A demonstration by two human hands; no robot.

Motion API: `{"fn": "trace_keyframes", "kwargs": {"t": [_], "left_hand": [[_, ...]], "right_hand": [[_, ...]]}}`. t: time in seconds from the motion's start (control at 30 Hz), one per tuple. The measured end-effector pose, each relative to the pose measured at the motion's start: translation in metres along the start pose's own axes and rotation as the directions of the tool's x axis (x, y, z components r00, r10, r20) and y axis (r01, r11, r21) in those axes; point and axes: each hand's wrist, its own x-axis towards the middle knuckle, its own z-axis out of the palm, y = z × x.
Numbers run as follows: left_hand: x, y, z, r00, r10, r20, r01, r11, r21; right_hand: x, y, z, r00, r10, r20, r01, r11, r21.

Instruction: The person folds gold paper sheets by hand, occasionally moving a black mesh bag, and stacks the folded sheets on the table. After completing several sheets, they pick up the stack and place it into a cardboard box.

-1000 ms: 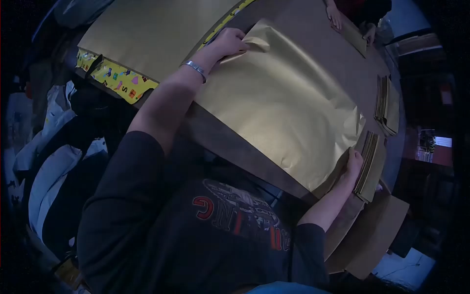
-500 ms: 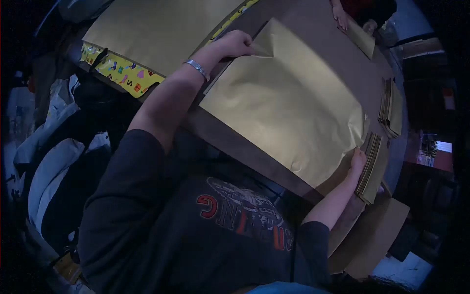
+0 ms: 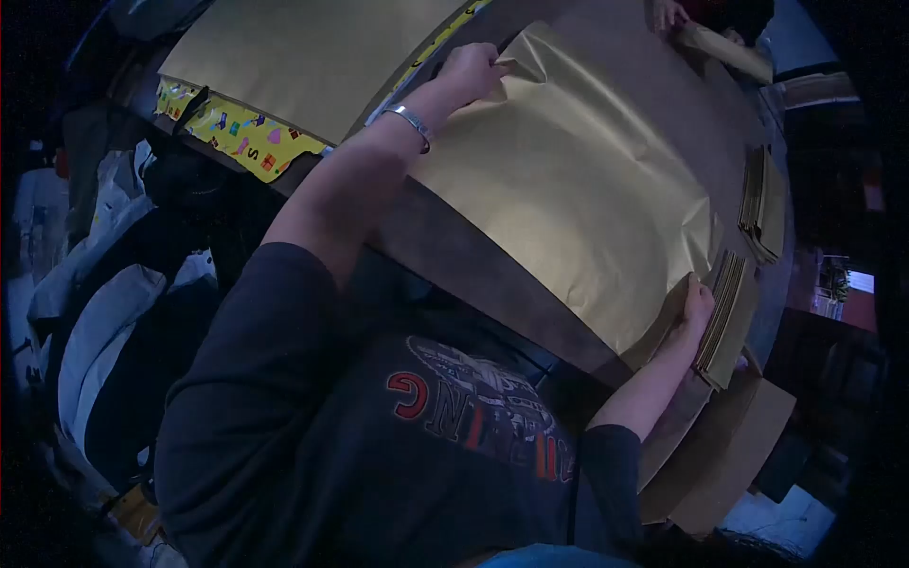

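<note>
- The left arm reaches from the lower left of the view toward twelve o'clock, elbow bent, with a metal bracelet point(image 3: 409, 123) at the wrist.
- The left hand point(image 3: 472, 72) is closed, fingers curled and pinching the edge of the gold paper point(image 3: 578, 180) at the paper's eleven o'clock.
- The right arm reaches toward two o'clock from the lower right; the right hand point(image 3: 698, 308) grips the paper's edge at its four o'clock, fingers bent and partly hidden.
- The gold paper lies on the brown table point(image 3: 653, 57) between the two hands, creased near both grips and overlapping the table's near edge.
- Just beside the right hand, at three o'clock, stands a stack of folded paper point(image 3: 729, 327); a second stack point(image 3: 761, 208) sits beyond it, toward two o'clock.
- At ten o'clock, a large gold sheet point(image 3: 303, 57) covers a yellow printed sheet point(image 3: 248, 138) showing small coloured motifs and a letter S.
- The dark shirt point(image 3: 379, 454), at six o'clock, carries a red G and an N; the remaining lettering is partly lost in folds.
- At one o'clock, a co-worker's hand point(image 3: 669, 16) touches a folded piece point(image 3: 727, 51).
</note>
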Motion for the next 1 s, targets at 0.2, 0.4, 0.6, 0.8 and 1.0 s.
{"fn": "trace_keyframes", "kwargs": {"t": [0.2, 0.4, 0.6, 0.8, 1.0], "left_hand": [[0.005, 0.011, -0.007, 0.999, -0.014, 0.048, 0.012, 0.999, 0.044], [0.018, -0.001, -0.003, 0.985, 0.172, 0.028, -0.174, 0.970, 0.169], [0.015, -0.001, -0.013, 0.974, 0.184, 0.133, -0.204, 0.966, 0.161], [0.015, -0.003, -0.017, 0.972, 0.169, 0.162, -0.195, 0.968, 0.159], [0.018, -0.016, -0.009, 0.967, 0.235, 0.097, -0.248, 0.956, 0.159]], "right_hand": [[-0.007, -0.006, 0.004, 0.994, -0.100, -0.053, 0.102, 0.994, 0.026], [-0.019, -0.030, 0.000, 0.988, -0.123, -0.094, 0.102, 0.975, -0.200], [-0.015, -0.023, 0.003, 0.988, -0.120, -0.092, 0.101, 0.976, -0.194], [-0.013, -0.020, 0.005, 0.986, -0.128, -0.105, 0.110, 0.981, -0.162], [-0.010, -0.017, 0.007, 0.985, -0.116, -0.128, 0.092, 0.979, -0.182]]}}
